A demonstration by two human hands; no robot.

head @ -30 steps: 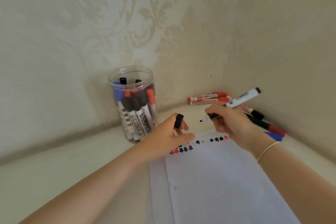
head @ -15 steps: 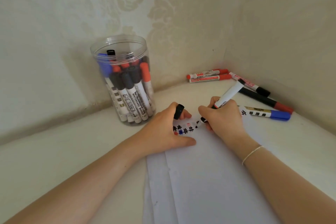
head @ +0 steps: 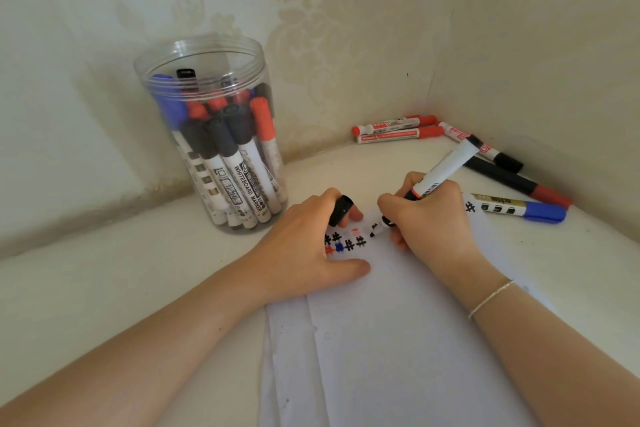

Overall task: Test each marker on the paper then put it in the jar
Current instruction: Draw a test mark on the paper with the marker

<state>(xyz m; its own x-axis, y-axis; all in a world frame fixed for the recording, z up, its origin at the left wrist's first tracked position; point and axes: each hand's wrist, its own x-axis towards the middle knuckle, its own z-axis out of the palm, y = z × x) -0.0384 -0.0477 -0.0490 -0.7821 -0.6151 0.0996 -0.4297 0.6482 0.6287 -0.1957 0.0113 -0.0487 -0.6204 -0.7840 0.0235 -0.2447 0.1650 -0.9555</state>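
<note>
1. Five loose markers lie beyond and to the right of the writing grip: two red markers (head: 398, 128) side by side against the back wall, a red-printed marker with a black cap (head: 485, 149), a black marker with a red end (head: 516, 180), and a blue-capped marker (head: 516, 210) just beside the right hand's knuckles.
2. Left of the grip, past the other hand, stands the clear jar (head: 207, 55), open at the top and crowded with capped black, red and blue markers standing cap up.
3. Two walls meet in a corner behind the grip; the loose markers fill the strip along the right wall, while bare ledge shows between the jar and the hands.
4. The paper (head: 398, 340) runs from under both hands toward the near edge of the view, with further sheets peeking out at its left side; its lower part is unmarked.
5. The right hand (head: 429, 218) has its fingers curled round the white marker (head: 445, 168), barrel slanting up and away to the right, black tip on or just above the paper; contact cannot be told.
6. Just left of the tip sit rows of small black, blue and red test marks (head: 346, 243).
7. The left hand (head: 304, 246) rests on the paper, thumb stretched flat, pinching the black cap (head: 341, 210) between its fingers.
</note>
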